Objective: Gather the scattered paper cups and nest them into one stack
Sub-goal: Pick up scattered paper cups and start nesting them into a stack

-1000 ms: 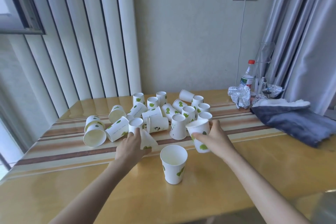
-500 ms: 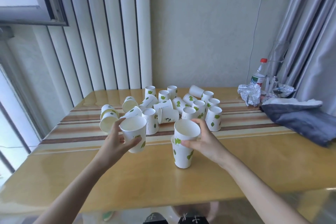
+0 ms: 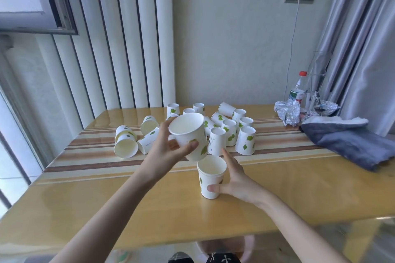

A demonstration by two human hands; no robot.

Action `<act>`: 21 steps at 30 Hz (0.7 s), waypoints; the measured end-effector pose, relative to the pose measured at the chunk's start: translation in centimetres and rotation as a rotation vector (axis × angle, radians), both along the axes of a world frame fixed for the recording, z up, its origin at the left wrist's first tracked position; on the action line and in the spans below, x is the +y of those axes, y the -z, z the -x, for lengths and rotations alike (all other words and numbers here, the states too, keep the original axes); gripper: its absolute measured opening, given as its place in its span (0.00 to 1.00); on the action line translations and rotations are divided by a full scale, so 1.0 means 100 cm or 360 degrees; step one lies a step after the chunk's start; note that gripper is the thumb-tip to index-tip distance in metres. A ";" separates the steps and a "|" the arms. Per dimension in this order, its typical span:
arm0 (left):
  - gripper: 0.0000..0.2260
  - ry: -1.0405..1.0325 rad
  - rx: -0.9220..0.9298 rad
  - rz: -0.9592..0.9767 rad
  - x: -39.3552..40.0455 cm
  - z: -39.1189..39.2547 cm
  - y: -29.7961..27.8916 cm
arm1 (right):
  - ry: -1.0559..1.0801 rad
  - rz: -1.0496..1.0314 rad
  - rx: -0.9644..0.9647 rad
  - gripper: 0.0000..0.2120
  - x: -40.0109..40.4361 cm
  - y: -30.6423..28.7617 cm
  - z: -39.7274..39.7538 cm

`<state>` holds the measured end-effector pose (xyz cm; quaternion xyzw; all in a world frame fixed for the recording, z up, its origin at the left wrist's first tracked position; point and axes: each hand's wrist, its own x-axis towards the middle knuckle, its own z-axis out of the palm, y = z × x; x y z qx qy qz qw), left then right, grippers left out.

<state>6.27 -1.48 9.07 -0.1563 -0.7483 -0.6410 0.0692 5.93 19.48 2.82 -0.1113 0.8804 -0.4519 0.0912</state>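
Observation:
My left hand (image 3: 164,151) grips a white paper cup with green leaves (image 3: 190,134), held tilted in the air just above and left of the stack. The stack (image 3: 210,177) is two nested cups standing upright on the wooden table (image 3: 106,209). My right hand (image 3: 235,179) holds it from the right, thumb on its lower wall and fingers behind it. Several more leaf-printed cups (image 3: 230,134) are scattered behind, some upside down, some on their sides. Two nested cups (image 3: 125,145) lie on their side at the left.
A striped runner (image 3: 85,156) crosses the table under the cups. A folded blue-grey cloth (image 3: 350,143) lies at the right, with crumpled foil (image 3: 288,112) and a red-capped bottle (image 3: 298,89) behind it. Blinds and curtains flank the wall.
My left hand has lifted its cup up and rightward to above the stack. My right hand has pushed its cup down into the standing one and slid lower on the stack.

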 end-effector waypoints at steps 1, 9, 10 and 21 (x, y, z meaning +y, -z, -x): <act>0.28 0.0054 -0.0020 0.0018 0.010 0.003 -0.002 | 0.0014 0.0066 -0.0015 0.55 0.003 0.001 0.000; 0.29 0.0137 -0.0089 0.0459 0.046 0.021 0.035 | 0.0149 0.0183 -0.0076 0.54 0.035 0.007 -0.004; 0.30 0.0137 -0.0095 0.0498 0.046 0.021 0.041 | 0.0154 0.0191 -0.0080 0.54 0.038 0.008 -0.004; 0.44 0.0126 -0.0090 0.0583 0.039 0.011 0.080 | 0.0143 0.0226 -0.0048 0.52 0.036 0.017 -0.008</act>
